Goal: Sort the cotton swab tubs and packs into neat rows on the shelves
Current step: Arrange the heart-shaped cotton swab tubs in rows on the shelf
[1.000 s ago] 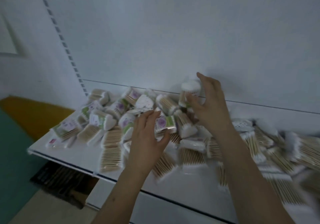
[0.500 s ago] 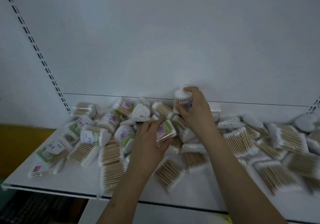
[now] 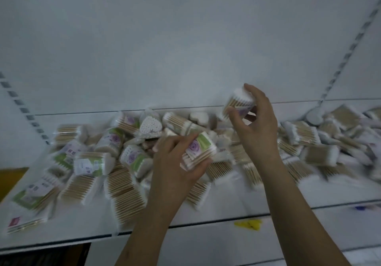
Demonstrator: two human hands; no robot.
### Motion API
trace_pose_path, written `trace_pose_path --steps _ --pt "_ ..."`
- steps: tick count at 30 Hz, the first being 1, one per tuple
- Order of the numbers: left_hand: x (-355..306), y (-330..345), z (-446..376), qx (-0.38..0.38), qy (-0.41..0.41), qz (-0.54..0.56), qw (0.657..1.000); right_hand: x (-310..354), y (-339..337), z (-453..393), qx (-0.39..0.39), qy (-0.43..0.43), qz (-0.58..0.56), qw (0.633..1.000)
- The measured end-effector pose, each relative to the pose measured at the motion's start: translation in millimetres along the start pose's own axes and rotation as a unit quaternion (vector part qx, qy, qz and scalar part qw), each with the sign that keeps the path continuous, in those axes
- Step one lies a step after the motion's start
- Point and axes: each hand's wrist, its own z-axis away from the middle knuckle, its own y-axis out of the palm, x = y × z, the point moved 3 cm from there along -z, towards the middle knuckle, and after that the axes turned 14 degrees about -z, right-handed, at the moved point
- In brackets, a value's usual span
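Left hand [image 3: 175, 162]: I grip a green-labelled swab tub [image 3: 201, 149] low over the heap. Right hand [image 3: 255, 125]: I pinch a second tub [image 3: 239, 103], raised above the shelf [image 3: 226, 210].

The labels on the cotton swab tubs [image 3: 135, 158] are too blurred to read.

Probably a shop: a white retail shelf [image 3: 206, 212] with slotted uprights [image 3: 342, 59] at 2 o'clock, heaped with packaged cotton swabs [image 3: 123, 185].

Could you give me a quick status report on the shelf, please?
Left hand grips a tub. Right hand holds another tub raised. Pile on shelf unsorted.
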Motion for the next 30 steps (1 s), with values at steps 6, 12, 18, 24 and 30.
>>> trace_pose_path --steps 6,12,18,24,30 --pt "-55.2 43.9 8.0 0.084 0.070 0.105 0.988 18.9 -82.6 22.1 -0.083 0.010 0.076 0.994" --pt "-123.9 95.9 32.0 0.193 0.078 0.220 0.953 38.4 -185.0 47.1 -0.149 0.016 0.136 0.979" --pt "-230.5 166.4 72.4 0.283 0.074 0.266 0.919 50.2 -317.7 75.4 -0.215 0.012 0.180 0.960" --pt "-353.2 260.3 117.5 0.307 0.123 0.257 0.908 55.4 -464.6 94.5 -0.240 0.007 0.247 0.939" --pt "-446.7 332.1 148.2 0.359 0.146 0.288 0.876 54.4 -579.3 106.3 -0.282 0.022 0.249 0.926"
